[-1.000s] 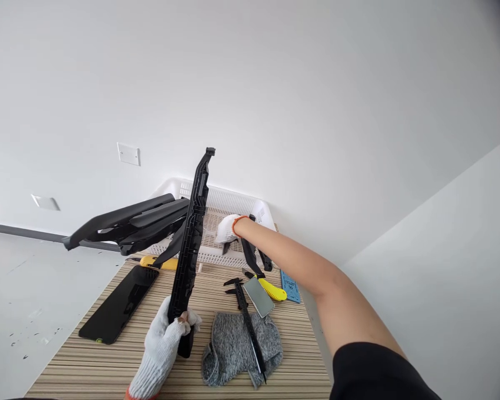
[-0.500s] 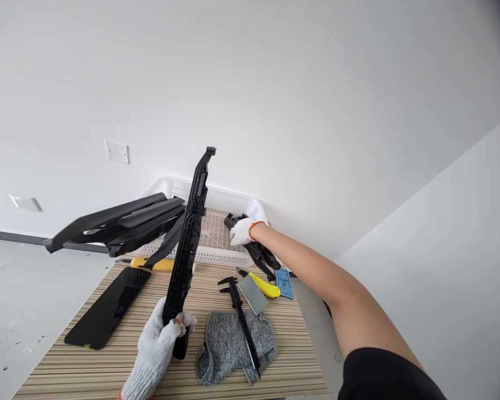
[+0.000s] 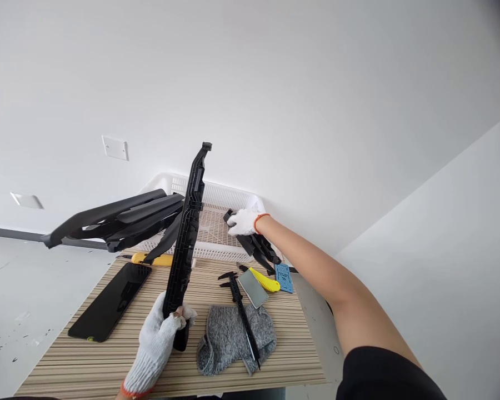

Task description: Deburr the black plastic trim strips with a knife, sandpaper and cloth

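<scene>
My left hand (image 3: 157, 339), in a white knitted glove, is wrapped round the lower end of a long black plastic trim piece (image 3: 186, 233). The piece stands nearly upright, its ribbed side facing me, with the far end bent. At the basket's right side my gloved right hand (image 3: 244, 222) closes over black plastic parts (image 3: 258, 248); a dark end pokes out past the fingertips. How many parts it grips is hidden. More black trim pieces (image 3: 125, 219) lie across the left side of the white plastic basket (image 3: 229, 194), sticking out over its rim.
On the striped table (image 3: 287, 355) lie a black phone-like slab (image 3: 108, 303), a yellow-handled tool (image 3: 160, 260), a black caliper (image 3: 244, 319) on a grey cloth (image 3: 220, 339), a grey plate (image 3: 253, 289), a yellow utility knife (image 3: 266, 281) and a blue card (image 3: 284, 278). A wall rises behind.
My right hand has shifted slightly and turned flatter over the black parts. My left hand still holds the long piece, tilted about as before. The view has moved a little.
</scene>
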